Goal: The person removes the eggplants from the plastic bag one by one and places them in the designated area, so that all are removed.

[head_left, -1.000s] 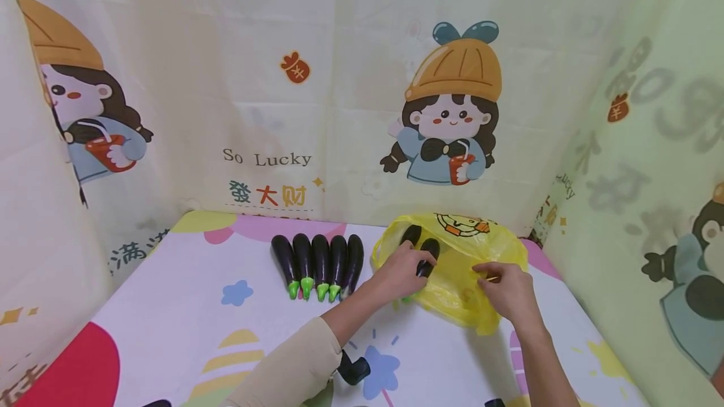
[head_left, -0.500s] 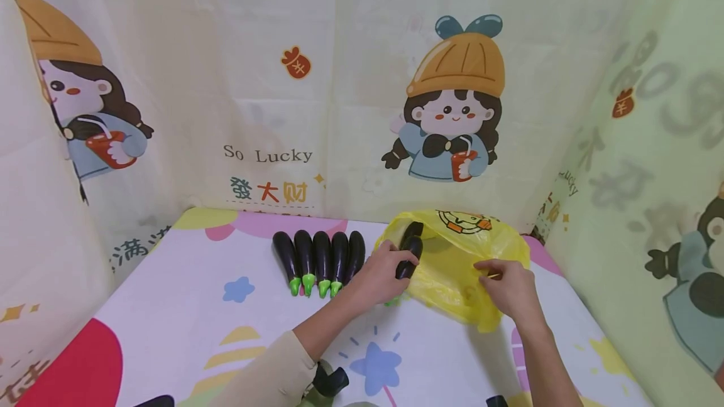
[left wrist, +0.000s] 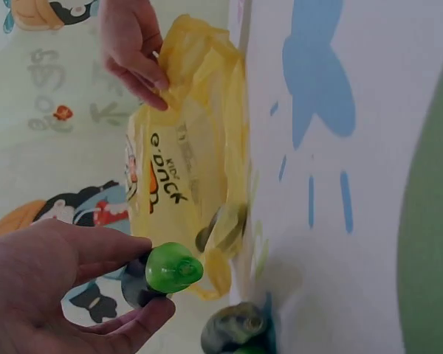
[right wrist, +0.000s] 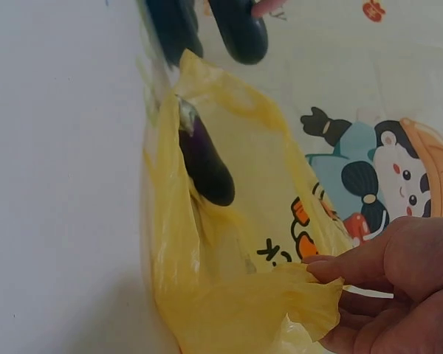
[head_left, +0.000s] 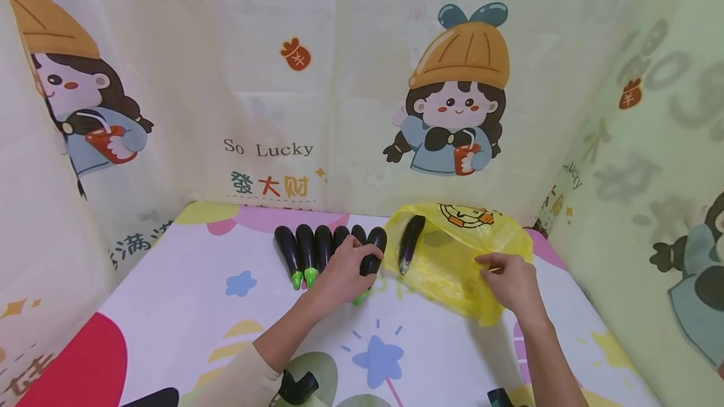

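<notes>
In the head view my left hand [head_left: 342, 272] grips a dark purple eggplant [head_left: 376, 245] by its sides, just right of a row of eggplants [head_left: 289, 250]. Its green cap [left wrist: 173, 269] points toward the camera in the left wrist view. My right hand [head_left: 511, 284] pinches the rim of a yellow plastic bag [head_left: 447, 281], holding its mouth spread. One eggplant [right wrist: 208, 166] lies inside the bag near the left side of the opening, its stem end pale and without a green cap. My left hand and forearm cover part of the row.
The white tabletop [head_left: 305, 331] carries printed shapes, among them a blue star. Patterned cloth walls [head_left: 362, 112] enclose the table at the back and sides. Black straps and devices [head_left: 298, 387] show near the wrists at the lower edge.
My left hand has carried the eggplant leftward, out of the bag's mouth to beside the row. The other eggplant stays in the bag. My right hand keeps its hold on the bag rim.
</notes>
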The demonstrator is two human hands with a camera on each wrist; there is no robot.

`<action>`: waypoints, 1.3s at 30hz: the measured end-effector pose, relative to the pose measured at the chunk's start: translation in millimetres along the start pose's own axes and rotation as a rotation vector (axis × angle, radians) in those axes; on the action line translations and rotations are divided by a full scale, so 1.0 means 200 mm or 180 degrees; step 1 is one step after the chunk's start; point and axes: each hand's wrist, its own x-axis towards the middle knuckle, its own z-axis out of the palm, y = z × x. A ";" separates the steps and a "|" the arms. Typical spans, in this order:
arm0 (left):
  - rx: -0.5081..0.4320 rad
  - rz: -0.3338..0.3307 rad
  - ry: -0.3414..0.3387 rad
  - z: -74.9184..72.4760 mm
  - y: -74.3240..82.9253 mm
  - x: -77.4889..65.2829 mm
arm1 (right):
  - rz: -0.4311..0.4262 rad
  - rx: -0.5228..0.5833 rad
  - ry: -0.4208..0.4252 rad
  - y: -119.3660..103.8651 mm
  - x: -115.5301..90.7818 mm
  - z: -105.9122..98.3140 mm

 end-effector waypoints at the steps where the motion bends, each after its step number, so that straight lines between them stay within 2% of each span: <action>1: -0.0002 -0.0022 0.0030 -0.02 0.00 0.00 | -0.0001 -0.0001 -0.0001 0.00 0.00 0.00; 10: 0.0060 -0.0303 0.0297 -0.14 -0.10 -0.01 | 0.0053 -0.0008 -0.0036 -0.02 0.00 0.00; 17: 0.0029 -0.0590 0.0355 -0.25 -0.15 -0.03 | 0.0063 0.0006 -0.0079 -0.01 0.01 0.00; 23: 0.0113 -0.0701 0.0438 -0.33 -0.21 -0.04 | 0.0048 0.0001 -0.0094 0.00 0.01 0.00; 28: 0.0135 -0.0841 0.0424 -0.38 -0.28 -0.05 | 0.0102 0.0006 -0.0123 0.01 0.00 0.01; 39: 0.0299 -0.0939 0.0516 -0.48 -0.44 -0.07 | 0.0132 0.0009 -0.0127 0.00 0.00 0.01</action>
